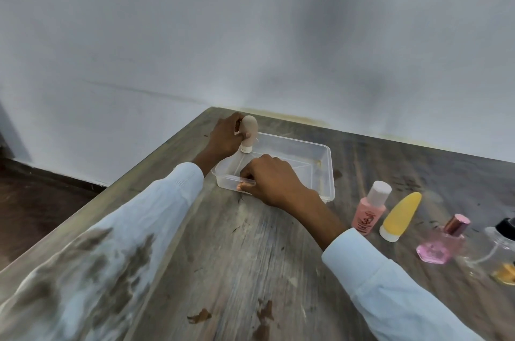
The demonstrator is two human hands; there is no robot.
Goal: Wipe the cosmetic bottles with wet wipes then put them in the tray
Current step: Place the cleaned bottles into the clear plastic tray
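Observation:
A clear plastic tray (320, 150) sits on the wooden table near the far left corner. My left hand (225, 136) grips a beige squeeze bottle (249, 131) with a white cap, held upright, cap down, over the tray's far left corner. My right hand (271, 180) pinches the tray's near rim, thumb outside and fingers curled over the edge. To the right stand a pink bottle (369, 209) with a pale cap, a yellow squeeze bottle (400, 216), a pink perfume bottle (443, 243) and a clear glass bottle (501, 254) with a black cap. No wet wipe is visible.
The table's left edge (111, 190) runs diagonally, with dark floor below it. A white wall backs the table. Brown stains (199, 315) mark the wood near the front.

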